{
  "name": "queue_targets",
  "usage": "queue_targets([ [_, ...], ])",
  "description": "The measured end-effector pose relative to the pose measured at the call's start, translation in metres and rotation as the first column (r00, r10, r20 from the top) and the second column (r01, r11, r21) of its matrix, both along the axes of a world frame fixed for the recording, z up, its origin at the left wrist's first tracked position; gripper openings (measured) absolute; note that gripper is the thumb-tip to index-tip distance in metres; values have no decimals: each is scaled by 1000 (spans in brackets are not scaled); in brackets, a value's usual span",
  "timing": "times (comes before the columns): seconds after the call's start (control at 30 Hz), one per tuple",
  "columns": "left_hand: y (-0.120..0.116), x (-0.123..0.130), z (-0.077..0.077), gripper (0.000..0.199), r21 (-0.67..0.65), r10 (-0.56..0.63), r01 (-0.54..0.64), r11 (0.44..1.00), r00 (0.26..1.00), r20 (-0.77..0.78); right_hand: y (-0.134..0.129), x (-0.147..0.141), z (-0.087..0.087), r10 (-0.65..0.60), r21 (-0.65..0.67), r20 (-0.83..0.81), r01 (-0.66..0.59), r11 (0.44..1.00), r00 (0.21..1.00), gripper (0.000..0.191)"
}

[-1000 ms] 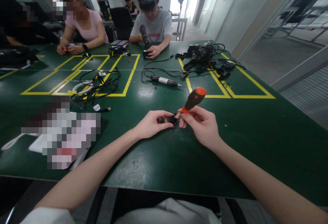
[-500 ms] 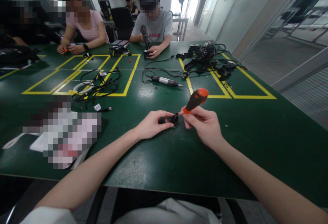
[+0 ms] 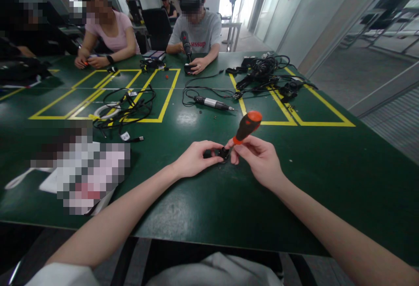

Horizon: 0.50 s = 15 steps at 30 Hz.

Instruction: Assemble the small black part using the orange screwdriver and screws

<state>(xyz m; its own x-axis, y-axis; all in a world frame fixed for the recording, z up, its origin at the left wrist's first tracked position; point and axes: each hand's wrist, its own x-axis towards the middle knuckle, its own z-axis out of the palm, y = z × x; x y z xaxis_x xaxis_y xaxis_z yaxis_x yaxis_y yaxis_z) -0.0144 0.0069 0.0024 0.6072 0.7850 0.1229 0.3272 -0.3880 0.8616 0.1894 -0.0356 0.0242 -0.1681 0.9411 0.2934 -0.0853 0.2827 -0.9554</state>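
A small round black part (image 3: 224, 153) rests on the green table, pinched between the thumb and fingers of my left hand (image 3: 195, 158). Its exact kind is too small to make out. My right hand (image 3: 260, 159) grips a screwdriver (image 3: 248, 127) low down, near the front of its black and orange handle. The handle leans up and to the right, and its shaft slants down toward the black part. Whether the tip touches the part is hidden by my fingers.
An electric screwdriver (image 3: 213, 103) with a black cord lies ahead of my hands. Black cables are heaped at the back right (image 3: 262, 72), and a looped cable (image 3: 126, 107) lies left. Blurred pouches (image 3: 98, 177) sit near my left forearm. Co-workers sit across the table (image 3: 131, 88).
My right hand has shifted slightly left with the screwdriver, bringing its shaft closer over the black part. My left hand keeps its hold.
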Motion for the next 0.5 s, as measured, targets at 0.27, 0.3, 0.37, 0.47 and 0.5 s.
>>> queue_targets([
  [0.27, 0, 0, 2, 34, 4, 0, 0, 1000, 1000, -26, 1, -1, -1, -53, 15, -19, 53, 998, 998, 35],
  [0.3, 0, 0, 2, 34, 1, -1, 1, 1000, 1000, -25, 1, -1, -1, -66, 22, 0, 66, 998, 998, 35],
  [0.37, 0, 0, 2, 34, -5, 2, -2, 1000, 1000, -24, 1, 0, 1, -85, 41, 21, 84, 996, 996, 35],
  [0.47, 0, 0, 2, 35, -10, 6, -7, 1000, 1000, -21, 2, 0, 0, -67, 36, 6, 67, 997, 998, 34],
  [0.5, -1, 0, 2, 35, -10, 6, -7, 1000, 1000, -19, 2, 0, -2, -49, 24, -14, 50, 998, 999, 33],
])
